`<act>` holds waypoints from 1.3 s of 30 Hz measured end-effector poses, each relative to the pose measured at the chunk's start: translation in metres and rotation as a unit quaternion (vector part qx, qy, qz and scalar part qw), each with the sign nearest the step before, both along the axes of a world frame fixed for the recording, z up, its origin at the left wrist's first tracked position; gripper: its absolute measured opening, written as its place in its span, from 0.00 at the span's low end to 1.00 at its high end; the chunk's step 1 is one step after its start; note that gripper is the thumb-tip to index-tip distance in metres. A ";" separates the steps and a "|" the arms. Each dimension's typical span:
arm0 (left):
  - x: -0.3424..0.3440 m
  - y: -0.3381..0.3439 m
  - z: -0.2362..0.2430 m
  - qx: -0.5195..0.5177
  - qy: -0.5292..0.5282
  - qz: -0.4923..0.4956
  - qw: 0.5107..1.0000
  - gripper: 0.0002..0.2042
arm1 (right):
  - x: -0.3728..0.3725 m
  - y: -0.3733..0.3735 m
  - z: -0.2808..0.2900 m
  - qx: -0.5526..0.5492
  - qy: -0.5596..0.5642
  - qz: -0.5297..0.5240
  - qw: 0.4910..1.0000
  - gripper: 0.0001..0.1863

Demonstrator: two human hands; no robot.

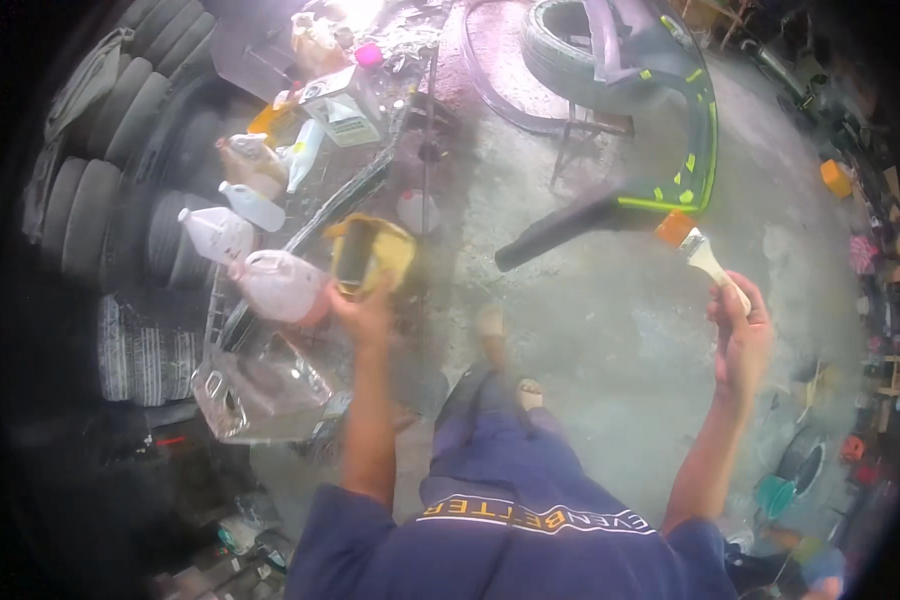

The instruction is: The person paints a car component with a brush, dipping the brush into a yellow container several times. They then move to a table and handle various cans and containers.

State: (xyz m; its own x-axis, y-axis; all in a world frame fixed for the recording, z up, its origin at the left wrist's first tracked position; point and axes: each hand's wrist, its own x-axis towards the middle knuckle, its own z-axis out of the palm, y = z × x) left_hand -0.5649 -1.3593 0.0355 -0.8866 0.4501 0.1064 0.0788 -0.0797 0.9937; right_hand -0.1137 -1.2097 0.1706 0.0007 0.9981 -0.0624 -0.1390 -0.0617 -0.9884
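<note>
My right hand (744, 330) is closed around the pale handle of a paintbrush (708, 262), whose orange bristles point up and to the left. Beyond those bristles lies a long dark curved trim piece (708, 120) with bright yellow-green tape along its edge and in small patches. On the other side, my left hand (366, 312) grips a yellow container (402, 250) with a dark opening, slightly blurred. Right beside that hand is a whitish plastic jug (282, 285) with reddish liquid at its bottom.
Several jugs and bottles, among them a white jug (215, 236), crowd a bench at left, with a square can (342, 105) farther back. Tyres (90, 215) are stacked along the left. A clear jerrycan (260, 390) stands near my left forearm. Another tyre (550, 50) lies at the far side.
</note>
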 end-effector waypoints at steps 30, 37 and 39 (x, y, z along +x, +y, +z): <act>-0.329 0.155 -0.140 -0.493 0.091 0.237 0.832 0.37 | -0.301 0.418 -0.104 -0.063 0.103 0.086 0.989 0.18; -0.314 0.156 -0.111 -0.572 0.074 0.268 0.772 0.46 | -0.343 0.544 -0.130 -0.100 0.069 0.098 0.988 0.18; -0.308 0.177 -0.108 -0.580 0.041 0.302 0.756 0.47 | -0.376 0.600 -0.124 -0.110 0.047 0.108 0.987 0.18</act>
